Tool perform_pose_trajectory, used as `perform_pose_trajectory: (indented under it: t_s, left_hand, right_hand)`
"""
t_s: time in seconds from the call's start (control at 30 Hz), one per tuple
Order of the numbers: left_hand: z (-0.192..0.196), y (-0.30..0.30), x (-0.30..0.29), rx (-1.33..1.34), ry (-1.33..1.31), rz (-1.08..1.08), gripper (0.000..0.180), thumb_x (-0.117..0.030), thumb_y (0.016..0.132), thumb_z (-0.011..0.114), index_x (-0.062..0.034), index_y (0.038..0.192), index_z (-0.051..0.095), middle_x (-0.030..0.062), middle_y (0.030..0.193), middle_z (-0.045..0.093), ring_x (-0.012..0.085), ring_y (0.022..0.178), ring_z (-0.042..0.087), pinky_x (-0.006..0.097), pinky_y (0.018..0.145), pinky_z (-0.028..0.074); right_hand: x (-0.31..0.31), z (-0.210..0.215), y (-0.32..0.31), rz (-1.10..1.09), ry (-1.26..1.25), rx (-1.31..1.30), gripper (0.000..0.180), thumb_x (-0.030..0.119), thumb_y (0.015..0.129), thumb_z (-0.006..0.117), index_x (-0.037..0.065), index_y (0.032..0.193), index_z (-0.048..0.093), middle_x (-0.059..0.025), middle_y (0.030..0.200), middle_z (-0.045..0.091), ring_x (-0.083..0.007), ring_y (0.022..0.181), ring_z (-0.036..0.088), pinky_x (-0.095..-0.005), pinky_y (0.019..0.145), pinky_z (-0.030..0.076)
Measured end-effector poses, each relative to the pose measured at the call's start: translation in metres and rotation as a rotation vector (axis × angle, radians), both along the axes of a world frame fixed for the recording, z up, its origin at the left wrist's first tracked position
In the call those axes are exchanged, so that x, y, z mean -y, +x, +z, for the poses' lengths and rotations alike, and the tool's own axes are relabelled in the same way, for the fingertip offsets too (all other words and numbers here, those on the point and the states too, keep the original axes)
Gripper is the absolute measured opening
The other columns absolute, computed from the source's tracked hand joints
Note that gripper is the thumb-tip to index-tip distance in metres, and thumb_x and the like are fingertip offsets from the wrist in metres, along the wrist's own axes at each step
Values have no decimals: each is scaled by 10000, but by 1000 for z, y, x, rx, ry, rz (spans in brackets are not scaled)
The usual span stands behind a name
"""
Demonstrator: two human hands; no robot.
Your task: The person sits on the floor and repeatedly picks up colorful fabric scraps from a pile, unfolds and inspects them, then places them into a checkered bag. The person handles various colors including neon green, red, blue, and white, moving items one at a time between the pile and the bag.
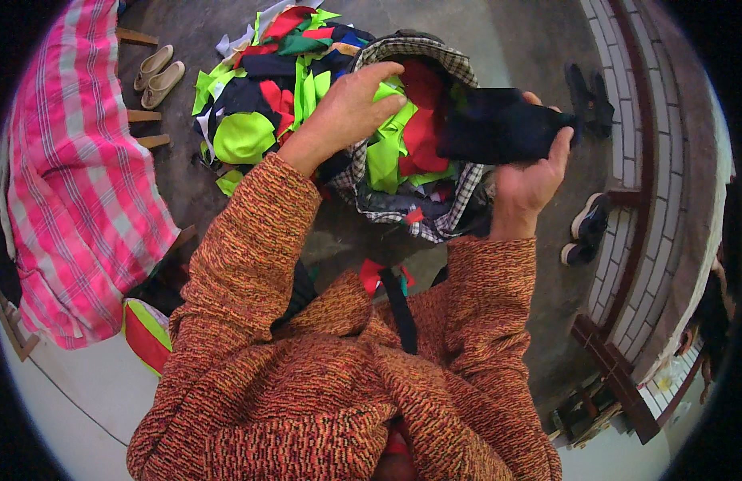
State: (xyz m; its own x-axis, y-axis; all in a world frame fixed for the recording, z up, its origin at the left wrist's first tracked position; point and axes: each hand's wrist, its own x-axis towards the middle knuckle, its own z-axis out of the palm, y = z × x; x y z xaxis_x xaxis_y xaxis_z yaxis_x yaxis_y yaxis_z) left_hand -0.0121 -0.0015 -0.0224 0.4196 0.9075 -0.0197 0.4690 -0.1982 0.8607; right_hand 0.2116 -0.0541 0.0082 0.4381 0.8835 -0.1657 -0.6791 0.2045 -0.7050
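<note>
We've got the black cloth (pixel 499 124) in our R hand (pixel 535 172), thumb on the near side & fingers behind its R end, w/ the rest sticking out L over the open checked bag (pixel 367 215). Our L hand (pixel 347 112) is released, thumb & fingers parted, over the bag's L rim; can't tell if it touches the lime scraps (pixel 385 164) just by it. B/w our hands, inside the bag, there's also red cloth (pixel 423 148). Beyond & L of our L hand, a mixed scrap heap (pixel 263 68) sits on the floor (pixel 523 40); farther L, pale slippers (pixel 163 84) & a pink plaid cover (pixel 82 160). R of our R hand, well apart: sneakers (pixel 589 218) & dark shoes (pixel 591 104) near the wall.
</note>
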Motion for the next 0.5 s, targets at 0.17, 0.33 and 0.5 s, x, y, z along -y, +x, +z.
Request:
perform_pose_trajectory:
  t_s: [0.17,0.33,0.5]
  left_hand:
    - [9,17,7,248,-334,-87,525,-205,783,673,-22,1240,489,80,1094,595,177,976,554,303,853,445]
    - [27,21,11,409,-462,-167,495,-168,765,676,-15,1209,519,15,993,618,83,864,561,234,781,450]
    - [20,16,6,496,-704,-120,400,-184,803,658,-7,1148,561,14,944,626,66,789,580,209,737,463]
  right_hand:
    - [2,-2,-13,318,170,-346,409,389,957,361,51,1172,444,-242,1210,494,-352,1098,502,-454,948,413]
    - [3,-1,-23,434,190,-420,457,404,948,376,44,1226,426,-252,1243,465,-362,1135,479,-466,964,400]
    - [1,4,-28,377,70,-313,444,376,941,408,41,1232,431,-236,1243,480,-337,1147,480,-454,978,392]
